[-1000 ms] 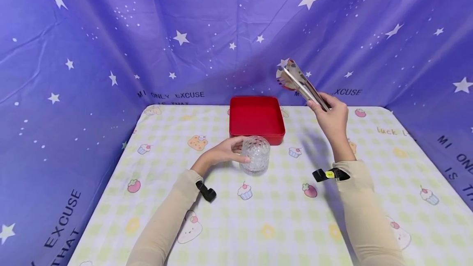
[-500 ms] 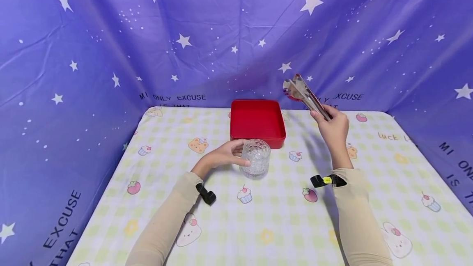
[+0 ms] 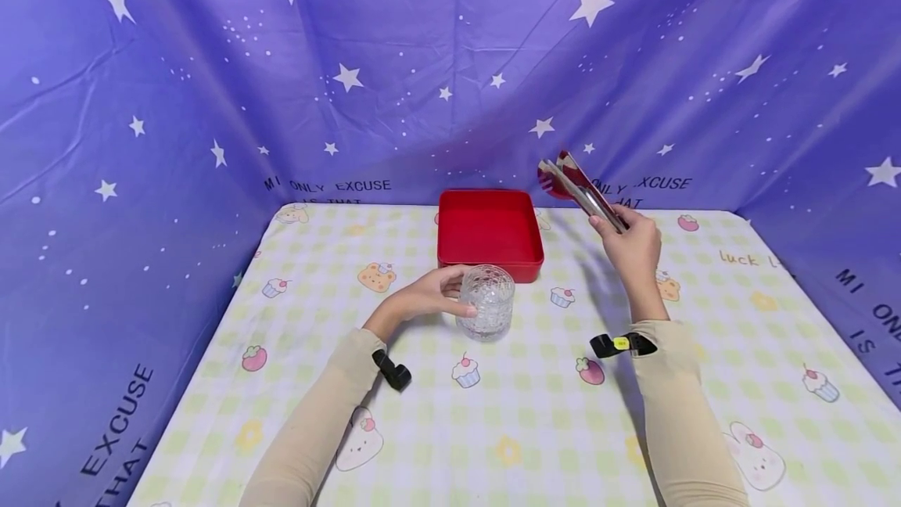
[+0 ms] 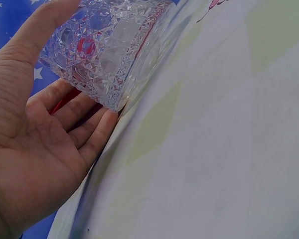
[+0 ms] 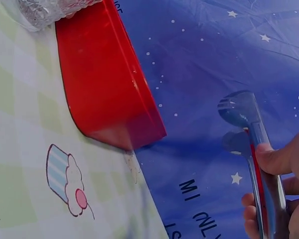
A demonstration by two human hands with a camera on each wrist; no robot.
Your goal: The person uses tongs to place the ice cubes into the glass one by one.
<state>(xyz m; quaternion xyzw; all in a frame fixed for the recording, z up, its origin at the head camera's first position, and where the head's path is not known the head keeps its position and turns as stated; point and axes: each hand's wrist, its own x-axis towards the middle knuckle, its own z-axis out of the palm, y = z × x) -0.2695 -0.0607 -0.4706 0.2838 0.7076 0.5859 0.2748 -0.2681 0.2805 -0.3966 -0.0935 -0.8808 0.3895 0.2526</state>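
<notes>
A clear textured glass (image 3: 489,305) stands upright on the table, just in front of a red square box (image 3: 489,227). My left hand (image 3: 431,293) grips the glass from its left side, thumb in front and fingers behind; the left wrist view shows the faceted glass (image 4: 107,45) close against the thumb. My right hand (image 3: 631,245) holds metal tongs (image 3: 587,195) in the air to the right of the box, heads pointing up and left. In the right wrist view the two heads of the tongs (image 5: 261,164) are a little apart, with nothing between them.
A checked cloth with printed cupcakes and strawberries covers the table (image 3: 507,405). Purple-blue curtains (image 3: 394,45) with white stars hang behind it and on both sides. The red box has an open top and low walls.
The right hand has lowered the tongs somewhat toward the table, and their heads have tilted down a little. The left hand stays on the glass, which has not moved.
</notes>
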